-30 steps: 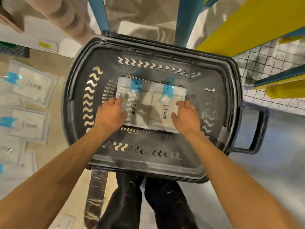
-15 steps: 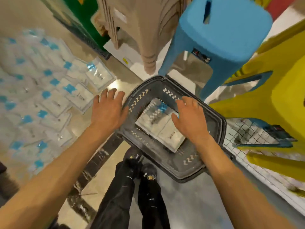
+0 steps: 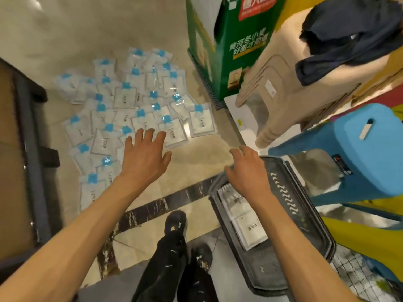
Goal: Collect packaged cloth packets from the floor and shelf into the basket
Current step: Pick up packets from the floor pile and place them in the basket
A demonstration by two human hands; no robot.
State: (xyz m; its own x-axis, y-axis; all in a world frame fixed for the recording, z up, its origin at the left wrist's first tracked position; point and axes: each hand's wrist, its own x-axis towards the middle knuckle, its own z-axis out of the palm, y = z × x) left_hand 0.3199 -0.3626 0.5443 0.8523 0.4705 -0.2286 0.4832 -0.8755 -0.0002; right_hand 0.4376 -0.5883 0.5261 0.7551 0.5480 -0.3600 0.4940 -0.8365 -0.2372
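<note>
The cloth packets [image 3: 135, 110] lie in a loose, overlapping pile on the floor [image 3: 196, 158], each one white with a blue tab at its top. The pile reaches from near the green box [image 3: 235, 46] toward the dark furniture [image 3: 28, 149] at the left edge of the view. Two more packets [image 3: 248, 225] lie flat on the bottom of the black basket [image 3: 268, 275], one just beside the other. The basket stands on the floor at the right of the person's shoes [image 3: 175, 223], well apart from the pile.

The left hand [image 3: 145, 158] is spread wide with straight fingers over the near edge of the pile and holds nothing. I cannot tell if its fingertips touch a packet. The right hand [image 3: 248, 171] is over the far end of the basket. Its fingers are loosely bent and it also holds nothing.

A dark marble strip [image 3: 152, 209] crosses the floor between the pile and the shoes. Behind the basket stands a blue stool [image 3: 359, 153], and beside it a stack of beige stools [image 3: 283, 94] with a dark cloth [image 3: 349, 35] on top. The green box is just to the left of this stack.
</note>
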